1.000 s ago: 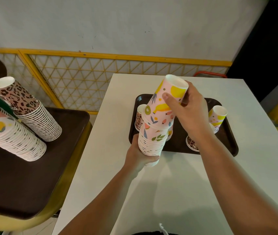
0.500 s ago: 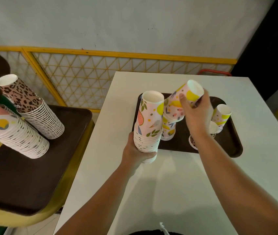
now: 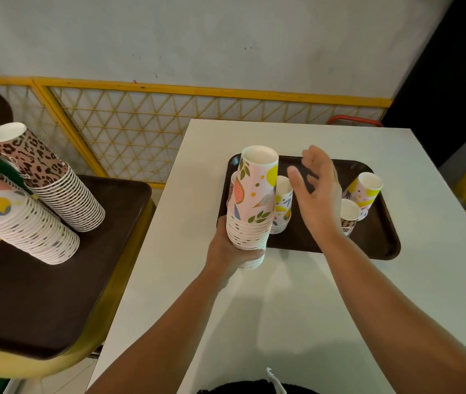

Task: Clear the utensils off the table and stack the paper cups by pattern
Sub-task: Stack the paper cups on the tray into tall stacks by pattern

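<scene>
- The left hand grips the lower part of a tall stack of pink fruit-patterned paper cups, its fingers curled round the nested rims near the base.
- That stack stands upright over the near left edge of the dark brown plastic tray, which lies on the white rectangular table; whether its base rests on the table or is held just above it cannot be told.
- The right hand hovers over the tray just right of the held stack, fingers spread and relaxed, holding nothing.
- A short stack of fruit-patterned paper cups stands on the tray between the held stack and the right hand, partly hidden by both.
- On the right part of the tray, a single fruit-patterned paper cup stands upright, and just in front of it is a leopard-print paper cup, partly hidden behind the right wrist.
- To the left, a second dark brown tray rests on a yellow-edged surface and carries two long leaning stacks: a leopard-print cup stack and, nearer, a fruit-patterned cup stack; they lie just beside each other.
- Behind the table runs a yellow lattice railing against a pale wall.
</scene>
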### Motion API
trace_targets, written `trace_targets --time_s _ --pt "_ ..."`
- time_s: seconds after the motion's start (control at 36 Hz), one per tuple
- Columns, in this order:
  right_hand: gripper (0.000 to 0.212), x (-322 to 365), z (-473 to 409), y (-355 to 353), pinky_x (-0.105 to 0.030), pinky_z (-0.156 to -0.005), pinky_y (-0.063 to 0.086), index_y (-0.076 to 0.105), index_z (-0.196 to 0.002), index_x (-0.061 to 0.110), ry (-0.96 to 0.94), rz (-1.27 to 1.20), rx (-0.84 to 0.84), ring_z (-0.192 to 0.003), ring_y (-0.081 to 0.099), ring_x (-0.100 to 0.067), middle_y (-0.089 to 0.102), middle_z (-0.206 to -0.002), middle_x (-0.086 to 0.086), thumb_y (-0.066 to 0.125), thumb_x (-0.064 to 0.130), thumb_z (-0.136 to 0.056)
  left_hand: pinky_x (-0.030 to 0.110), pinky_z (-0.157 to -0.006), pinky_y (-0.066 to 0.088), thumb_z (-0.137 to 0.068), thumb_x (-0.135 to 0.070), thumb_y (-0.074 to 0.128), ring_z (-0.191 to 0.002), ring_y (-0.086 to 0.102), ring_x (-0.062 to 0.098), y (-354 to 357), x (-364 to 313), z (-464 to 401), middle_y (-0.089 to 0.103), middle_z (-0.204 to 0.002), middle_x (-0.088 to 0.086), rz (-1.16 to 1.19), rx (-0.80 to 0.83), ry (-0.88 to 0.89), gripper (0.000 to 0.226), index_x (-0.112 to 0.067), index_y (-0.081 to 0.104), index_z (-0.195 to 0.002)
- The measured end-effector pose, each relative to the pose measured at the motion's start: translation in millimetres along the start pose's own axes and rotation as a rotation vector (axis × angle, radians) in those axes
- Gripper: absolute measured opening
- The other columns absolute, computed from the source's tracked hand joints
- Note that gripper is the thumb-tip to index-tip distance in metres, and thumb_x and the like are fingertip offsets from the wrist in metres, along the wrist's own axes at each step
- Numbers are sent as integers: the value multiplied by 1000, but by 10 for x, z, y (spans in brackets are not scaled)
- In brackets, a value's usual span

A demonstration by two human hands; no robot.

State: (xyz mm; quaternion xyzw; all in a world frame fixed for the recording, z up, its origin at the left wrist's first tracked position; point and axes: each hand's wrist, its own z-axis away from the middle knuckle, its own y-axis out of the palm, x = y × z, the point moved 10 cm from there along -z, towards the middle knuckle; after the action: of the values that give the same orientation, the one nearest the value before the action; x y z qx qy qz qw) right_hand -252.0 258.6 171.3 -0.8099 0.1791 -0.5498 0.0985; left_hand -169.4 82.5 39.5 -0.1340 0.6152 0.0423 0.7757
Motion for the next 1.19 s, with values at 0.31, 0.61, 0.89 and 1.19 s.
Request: trace_targets --time_s 0.31,0.61,0.89,1.19 --pt "55 525 141 244 -16 -83 51 47 -128 21 -44 -58 320 -105 58 -8 60 -114 7 70 32 -79 45 -91 53 -39 -25 86 -107 60 14 116 -25 36 63 -115 -10 -24 27 1 80 -47 45 -103" --pt "44 580 67 46 -8 -76 49 52 -121 19 -68 -67 202 -93 58 -1 60 -105 10 69 26 -81 44 -92 52 -40 -24 85 -105 61 14 165 -10 63 63 -109 -13 -59 37 -9 88 -26 47 -120" --pt "36 514 -160 -127 -33 -83 55 57 -112 22 96 -274 59 -95 65 -11 67 -100 6 67 33 -79 42 -92 52 -35 -35 83 -107 61 11 81 33 51 64 -113 -13 -37 21 -9 94 -31 47 -122" --pt "63 199 -352 -397 -32 -85 55 56 -120 12 169 -340 -217 -100 63 -11 66 -110 -1 61 50 -71 47 -93 52 -32 -36 84 -109 61 16 -8 88 18 64 -116 -9 14 -15 -22 95 -31 47 -119"
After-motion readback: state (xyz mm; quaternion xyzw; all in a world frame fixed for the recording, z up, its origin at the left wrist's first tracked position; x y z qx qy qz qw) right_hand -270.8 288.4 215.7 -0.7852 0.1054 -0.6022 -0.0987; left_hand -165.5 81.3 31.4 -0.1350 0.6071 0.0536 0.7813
